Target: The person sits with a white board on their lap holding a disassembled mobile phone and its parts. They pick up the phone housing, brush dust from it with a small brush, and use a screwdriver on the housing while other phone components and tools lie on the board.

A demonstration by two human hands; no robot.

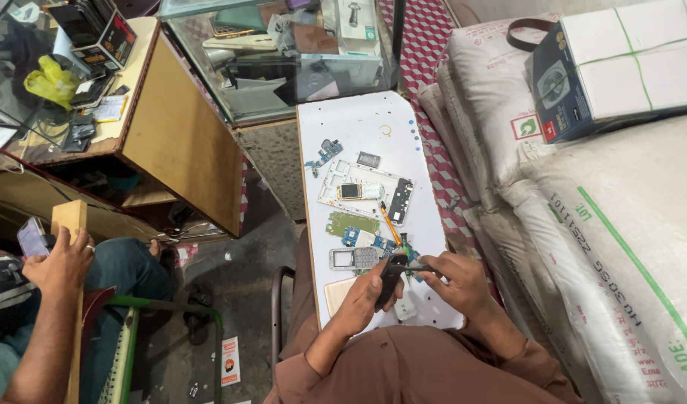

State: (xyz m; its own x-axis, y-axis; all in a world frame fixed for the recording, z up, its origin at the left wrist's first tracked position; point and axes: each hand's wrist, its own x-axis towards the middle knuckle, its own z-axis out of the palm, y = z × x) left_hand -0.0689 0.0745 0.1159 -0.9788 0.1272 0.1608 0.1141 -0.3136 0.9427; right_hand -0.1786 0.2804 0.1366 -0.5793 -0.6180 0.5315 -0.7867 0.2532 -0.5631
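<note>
While hands (418,288) grip black tool (391,278), blue-white box (620,67) sits top-rt.

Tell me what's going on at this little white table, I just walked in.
A person sits at a narrow white table strewn with phone parts. Their left hand grips a small dark phone piece, while the right hand holds a thin dark tool against it. In front of them lie a white phone frame, green circuit boards, a grey keypad cover and an orange-handled screwdriver. To the left, another person's hand holds a phone.
</note>
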